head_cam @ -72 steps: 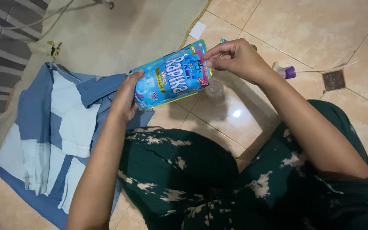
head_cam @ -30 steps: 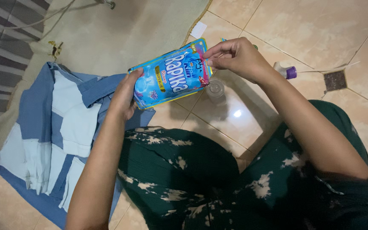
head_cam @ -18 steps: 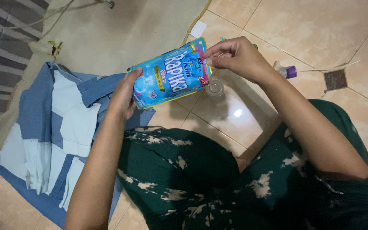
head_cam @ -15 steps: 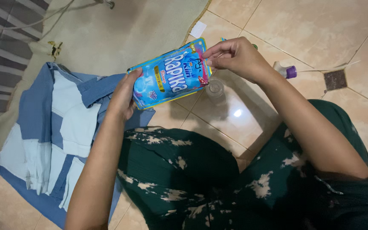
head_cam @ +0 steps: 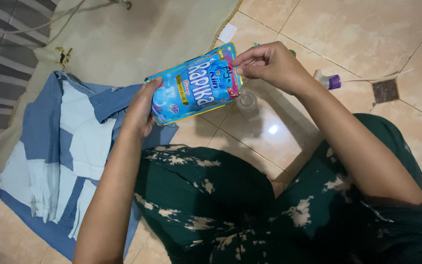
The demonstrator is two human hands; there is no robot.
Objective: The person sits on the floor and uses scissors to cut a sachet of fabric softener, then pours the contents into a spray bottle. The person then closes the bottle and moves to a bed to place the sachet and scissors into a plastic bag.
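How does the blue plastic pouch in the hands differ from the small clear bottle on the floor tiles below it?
The blue plastic pouch is flat, opaque and brightly printed; the small clear bottle is round and see-through. The pouch is held in the air, tilted, the left hand at its bottom and the right hand pinching its top corner; the bottle stands upright on the tile floor, untouched. The pouch looks far larger. Both lie within reach in front of the person.

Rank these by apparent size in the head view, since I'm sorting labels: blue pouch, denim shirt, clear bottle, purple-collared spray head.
1. denim shirt
2. blue pouch
3. clear bottle and purple-collared spray head: alike, both partly hidden, unranked.
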